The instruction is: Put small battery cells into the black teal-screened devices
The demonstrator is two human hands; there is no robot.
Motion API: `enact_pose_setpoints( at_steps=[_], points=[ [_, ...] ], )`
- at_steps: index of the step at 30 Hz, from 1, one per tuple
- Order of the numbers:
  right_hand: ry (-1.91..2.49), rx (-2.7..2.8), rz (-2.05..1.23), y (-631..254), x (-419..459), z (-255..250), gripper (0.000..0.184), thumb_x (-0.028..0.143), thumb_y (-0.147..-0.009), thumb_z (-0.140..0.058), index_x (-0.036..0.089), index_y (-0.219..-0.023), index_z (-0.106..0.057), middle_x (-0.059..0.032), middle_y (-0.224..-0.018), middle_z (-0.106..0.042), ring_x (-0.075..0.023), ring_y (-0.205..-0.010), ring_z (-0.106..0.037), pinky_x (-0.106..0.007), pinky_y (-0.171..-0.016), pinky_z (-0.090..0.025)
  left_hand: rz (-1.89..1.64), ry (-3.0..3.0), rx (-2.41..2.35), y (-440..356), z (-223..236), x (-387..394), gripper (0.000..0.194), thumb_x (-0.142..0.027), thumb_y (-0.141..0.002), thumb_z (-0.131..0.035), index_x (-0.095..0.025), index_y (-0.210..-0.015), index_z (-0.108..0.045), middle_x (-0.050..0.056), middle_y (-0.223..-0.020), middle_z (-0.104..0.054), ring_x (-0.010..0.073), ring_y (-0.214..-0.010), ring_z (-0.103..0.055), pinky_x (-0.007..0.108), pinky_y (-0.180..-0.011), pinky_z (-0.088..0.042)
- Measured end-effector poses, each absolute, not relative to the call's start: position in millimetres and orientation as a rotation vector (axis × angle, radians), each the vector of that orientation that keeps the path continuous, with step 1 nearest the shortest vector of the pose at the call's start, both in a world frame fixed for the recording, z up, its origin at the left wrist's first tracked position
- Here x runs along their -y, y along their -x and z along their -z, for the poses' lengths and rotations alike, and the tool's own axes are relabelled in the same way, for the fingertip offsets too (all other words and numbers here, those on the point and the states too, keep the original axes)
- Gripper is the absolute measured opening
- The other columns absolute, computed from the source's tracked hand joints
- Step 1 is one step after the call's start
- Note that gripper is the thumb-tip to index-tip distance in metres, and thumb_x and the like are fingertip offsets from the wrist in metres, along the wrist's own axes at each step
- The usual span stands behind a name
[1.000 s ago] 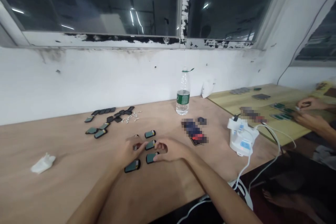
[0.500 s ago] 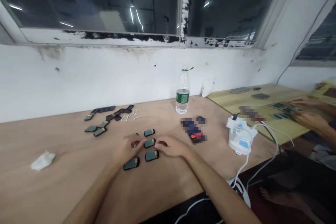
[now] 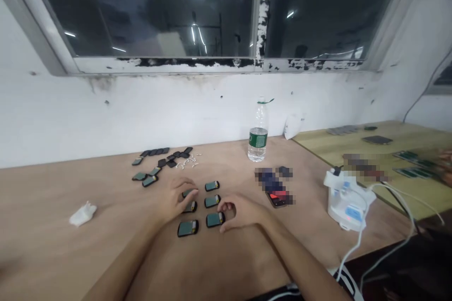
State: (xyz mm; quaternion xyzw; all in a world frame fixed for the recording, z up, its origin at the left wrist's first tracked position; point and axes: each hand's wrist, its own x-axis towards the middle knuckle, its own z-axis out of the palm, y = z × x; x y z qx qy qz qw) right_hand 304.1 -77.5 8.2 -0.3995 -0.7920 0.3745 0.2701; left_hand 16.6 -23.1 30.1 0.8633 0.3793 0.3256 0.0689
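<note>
On the table (image 3: 162, 268), partly covers two left devices (image 3: 192, 207) with the left hand (image 3: 175, 200), cannot tell its grip; holds the right hand (image 3: 242, 211) open beside the near right device (image 3: 214, 219).

Left hand (image 3: 176, 198) partly covering some of six small green-and-black pieces (image 3: 212, 201) in two columns, right hand (image 3: 243, 211) curved beside the right column, brown surface (image 3: 212, 268), from the hands black pieces (image 3: 156, 151) at eleven o'clock, bottle (image 3: 257, 138) at one, crumpled white wad (image 3: 83, 214) at nine.
</note>
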Motion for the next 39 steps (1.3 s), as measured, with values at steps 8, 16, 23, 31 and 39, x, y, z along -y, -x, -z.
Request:
enact_pose_setpoints(
  at_steps=[8, 16, 23, 31, 39],
  points=[
    [1.058, 2.163, -1.004, -304, 78, -2, 0.05, 0.048, -0.064, -0.092, 0.023, -0.105, -0.076, -0.0019, -0.096, -0.07, -0.0194, -0.088, -0.06, -0.029, -0.076, -0.048, -0.981, -2.271, -1.257, 2, -15, 13, 0.041, -0.052, -0.1, -0.051, -0.021, -0.096, -0.077, 0.007, -0.106, -0.074, 0.0254, -0.104, -0.067, 0.039, -0.099, -0.053],
    [1.104, 2.072, -0.936, -303, 79, -6, 0.029, 0.046, -0.091, -0.068, 0.018, -0.098, -0.072, -0.0024, -0.085, -0.069, -0.017, -0.077, -0.059, -0.027, -0.069, -0.045, -0.962, -2.175, -1.311, -4, -13, 15, 0.052, -0.059, -0.101, -0.043, -0.018, -0.088, -0.074, 0.007, -0.092, -0.074, 0.0246, -0.089, -0.068, 0.037, -0.084, -0.055],
    [1.232, 2.084, -0.862, -311, 71, -6, 0.054, 0.05, -0.104, -0.041, 0.018, -0.066, -0.059, 0.001, -0.062, -0.058, -0.0155, -0.062, -0.054, -0.026, -0.064, -0.04, -1.054, -1.868, -1.423, 7, 11, -2, 0.068, -0.066, -0.101, -0.028, -0.019, -0.117, -0.074, 0.009, -0.103, -0.077, 0.0276, -0.104, -0.071, 0.044, -0.1, -0.053],
    [1.262, 2.075, -0.909, -309, 72, -6, 0.048, 0.049, -0.103, -0.042, 0.018, -0.076, -0.066, 0.0001, -0.067, -0.063, -0.0174, -0.065, -0.057, -0.027, -0.066, -0.041, -0.892, -2.171, -1.381, 6, 4, 8, 0.039, -0.055, -0.092, -0.059, -0.019, -0.094, -0.075, 0.005, -0.087, -0.075, 0.0219, -0.077, -0.066, 0.033, -0.072, -0.052],
    [1.245, 2.11, -0.831, -308, 74, -7, 0.044, 0.045, -0.102, -0.042, 0.018, -0.077, -0.066, -0.0011, -0.074, -0.066, -0.0192, -0.072, -0.059, -0.028, -0.071, -0.042, -0.933, -2.148, -1.365, 5, 3, 10, 0.032, -0.052, -0.083, -0.07, -0.022, -0.089, -0.078, 0.007, -0.1, -0.078, 0.0264, -0.09, -0.069, 0.039, -0.082, -0.055]
  ],
)
